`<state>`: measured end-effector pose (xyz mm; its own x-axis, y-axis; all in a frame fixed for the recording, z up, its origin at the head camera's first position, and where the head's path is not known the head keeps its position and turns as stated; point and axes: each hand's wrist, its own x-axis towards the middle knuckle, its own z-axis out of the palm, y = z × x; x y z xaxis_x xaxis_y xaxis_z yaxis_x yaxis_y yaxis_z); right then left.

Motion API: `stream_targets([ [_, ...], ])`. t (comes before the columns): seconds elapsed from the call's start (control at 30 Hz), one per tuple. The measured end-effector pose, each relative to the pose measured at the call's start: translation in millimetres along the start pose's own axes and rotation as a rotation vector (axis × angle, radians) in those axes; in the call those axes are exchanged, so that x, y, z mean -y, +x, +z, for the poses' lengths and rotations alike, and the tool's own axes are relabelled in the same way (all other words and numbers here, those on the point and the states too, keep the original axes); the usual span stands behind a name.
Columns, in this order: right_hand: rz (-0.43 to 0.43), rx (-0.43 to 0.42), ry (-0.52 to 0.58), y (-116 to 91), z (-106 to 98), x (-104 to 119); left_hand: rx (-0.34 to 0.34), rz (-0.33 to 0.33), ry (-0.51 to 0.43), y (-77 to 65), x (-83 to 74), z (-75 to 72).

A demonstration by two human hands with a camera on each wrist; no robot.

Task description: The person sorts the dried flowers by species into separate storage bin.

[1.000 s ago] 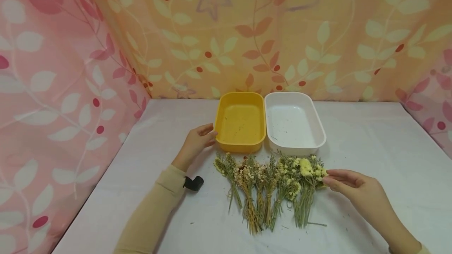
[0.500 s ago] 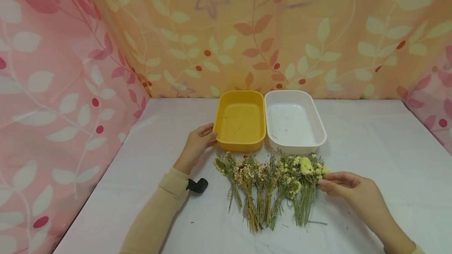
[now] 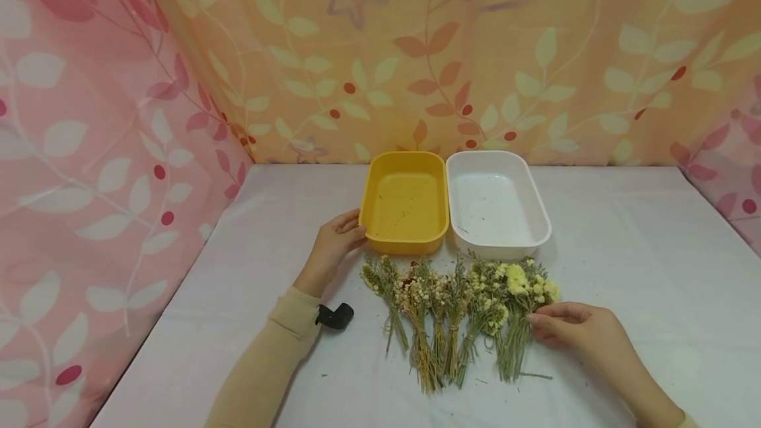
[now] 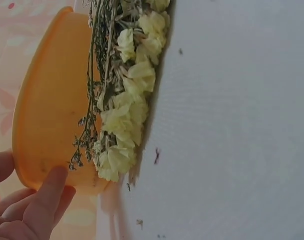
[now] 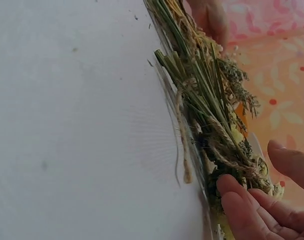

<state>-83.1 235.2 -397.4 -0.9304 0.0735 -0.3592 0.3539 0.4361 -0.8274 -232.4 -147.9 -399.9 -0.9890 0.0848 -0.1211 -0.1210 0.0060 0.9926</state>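
Note:
Several bunches of dried flowers lie side by side on the white table, stems toward me. My left hand rests at the near left corner of a yellow bin; its thumb is by the rim and its fingers touch the outer wall. At the right end of the row, my right hand is beside a bunch with pale yellow flowers, fingertips right at its stems. In the right wrist view, the right thumb stands apart from the fingers, near a twine tie.
A white bin stands against the yellow one at the back, and both contain small plant bits. A black strap piece shows at the left cuff. Loose bits dot the tabletop. Patterned cloth hangs behind and at the sides.
My right hand has moved left and toward me, from the yellow flower heads down to the stems of the rightmost bunch. The left hand stays at the yellow bin. The head view has shifted slightly.

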Motion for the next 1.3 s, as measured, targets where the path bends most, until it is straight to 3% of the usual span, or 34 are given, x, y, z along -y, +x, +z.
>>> stream_targets([
  [0.17,0.011,-0.001,0.011,1.2,5.1,-2.3,-0.008,0.005,-0.008,0.4,0.7,1.4],
  [0.47,0.01,0.017,0.129,5.6,11.9,-9.9,-0.003,-0.003,0.009,-1.9,1.1,1.3],
  [0.73,0.015,-0.021,0.109,7.0,15.7,-12.4,-0.001,0.0,0.009,-3.0,0.4,1.4],
  [0.97,0.021,0.012,0.176,8.0,14.7,-15.1,0.005,0.007,0.016,-2.5,1.4,0.7],
  [1.3,-0.002,-0.01,0.209,5.2,13.4,-15.6,0.005,0.014,0.019,-0.7,2.6,0.2],
])
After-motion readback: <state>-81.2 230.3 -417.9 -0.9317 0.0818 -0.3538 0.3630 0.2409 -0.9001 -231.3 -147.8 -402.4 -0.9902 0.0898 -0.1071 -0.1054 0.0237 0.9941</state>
